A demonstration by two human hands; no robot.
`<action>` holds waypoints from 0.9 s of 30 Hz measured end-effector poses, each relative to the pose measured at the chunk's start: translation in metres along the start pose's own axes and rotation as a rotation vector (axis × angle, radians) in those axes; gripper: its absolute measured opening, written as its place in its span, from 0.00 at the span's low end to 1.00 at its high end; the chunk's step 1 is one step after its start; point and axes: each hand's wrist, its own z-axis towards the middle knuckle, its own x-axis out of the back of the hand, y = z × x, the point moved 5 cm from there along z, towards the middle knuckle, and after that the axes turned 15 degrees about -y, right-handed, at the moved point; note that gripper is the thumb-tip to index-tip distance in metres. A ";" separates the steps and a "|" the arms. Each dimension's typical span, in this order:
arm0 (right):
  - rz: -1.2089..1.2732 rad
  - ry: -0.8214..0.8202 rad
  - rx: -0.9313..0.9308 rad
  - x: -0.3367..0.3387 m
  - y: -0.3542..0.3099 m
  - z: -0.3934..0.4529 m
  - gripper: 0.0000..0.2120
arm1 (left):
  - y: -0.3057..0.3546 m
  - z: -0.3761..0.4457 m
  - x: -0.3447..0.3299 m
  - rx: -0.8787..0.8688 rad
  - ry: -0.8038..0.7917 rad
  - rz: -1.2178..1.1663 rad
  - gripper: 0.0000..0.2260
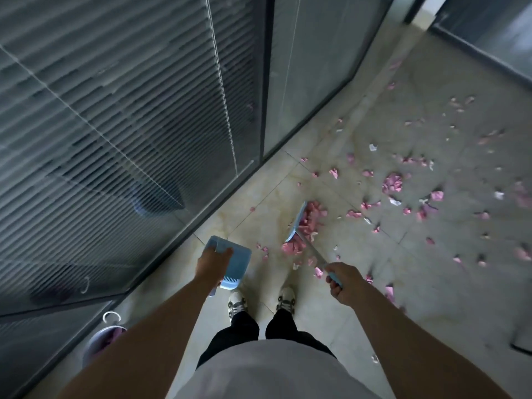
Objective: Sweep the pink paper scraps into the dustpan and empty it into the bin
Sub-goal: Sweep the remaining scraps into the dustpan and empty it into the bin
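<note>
Bin (101,339) lower left: half hidden by left forearm, contents unclear | dustpan (230,262): handle covered by left hand (213,262) | far scraps (460,105) upper right: blurred | dark object (522,345) right edge: cut off, unidentifiable

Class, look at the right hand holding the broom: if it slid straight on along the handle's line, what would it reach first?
Most likely the right hand would reach the broom head and the heap of pink paper scraps against it; depth is uncertain.
</note>
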 end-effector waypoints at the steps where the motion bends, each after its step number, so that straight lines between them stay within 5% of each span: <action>1: 0.032 0.010 0.013 0.003 0.000 -0.003 0.06 | 0.001 0.001 -0.001 0.000 -0.012 0.017 0.13; 7: 0.188 0.021 0.092 0.029 0.009 -0.026 0.04 | 0.008 0.007 -0.007 -0.007 -0.065 0.112 0.11; 14: 0.080 -0.031 0.095 0.012 -0.001 -0.037 0.06 | 0.030 0.001 -0.020 -0.006 -0.049 0.240 0.06; 22: -0.122 -0.206 0.067 -0.062 -0.008 0.000 0.03 | -0.005 -0.006 0.019 0.043 0.057 0.027 0.16; 27: -0.179 -0.251 0.011 -0.091 0.002 0.024 0.05 | -0.020 -0.027 0.035 0.057 0.096 -0.063 0.07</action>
